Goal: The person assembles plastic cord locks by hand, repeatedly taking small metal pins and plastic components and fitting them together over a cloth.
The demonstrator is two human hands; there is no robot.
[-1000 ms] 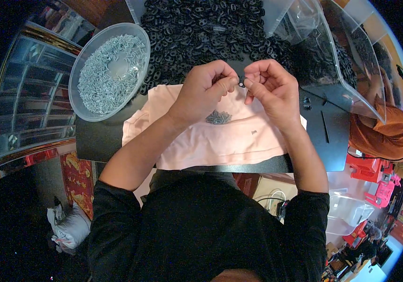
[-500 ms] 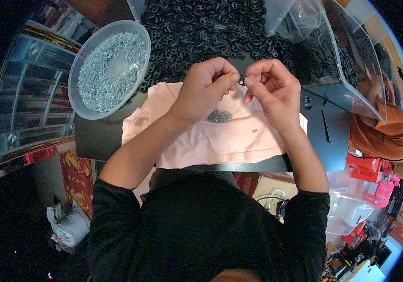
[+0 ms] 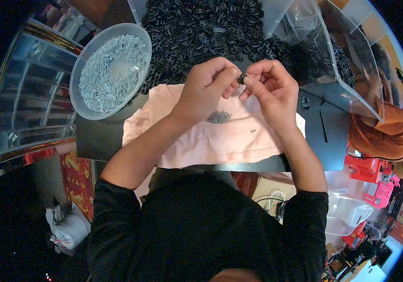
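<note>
Over a pale pink cloth (image 3: 187, 145), my right hand (image 3: 275, 94) pinches a small black piece (image 3: 241, 80) between thumb and fingers. Thumb and forefinger of my left hand (image 3: 208, 87) are pressed together right beside that piece; whatever they grip is hidden. Below the hands, a little heap of small metal screws (image 3: 219, 117) lies on the cloth, and a single screw (image 3: 253, 131) rests to its right. A large pile of black two-holed oval pieces (image 3: 201, 37) spreads beyond my fingers.
At the left stands a clear round bowl (image 3: 74, 89) of silver screws. A clear plastic bin (image 3: 335, 61) lies at the right with black pieces inside. On the black table (image 3: 314, 150) sit a thin dark rod (image 3: 323, 126) and a few small parts (image 3: 305, 102). Someone's orange clothing (image 3: 384, 134) shows farther right.
My left fingertips have shifted slightly and the black piece has turned between my hands. My right fingers have curled in a little.
</note>
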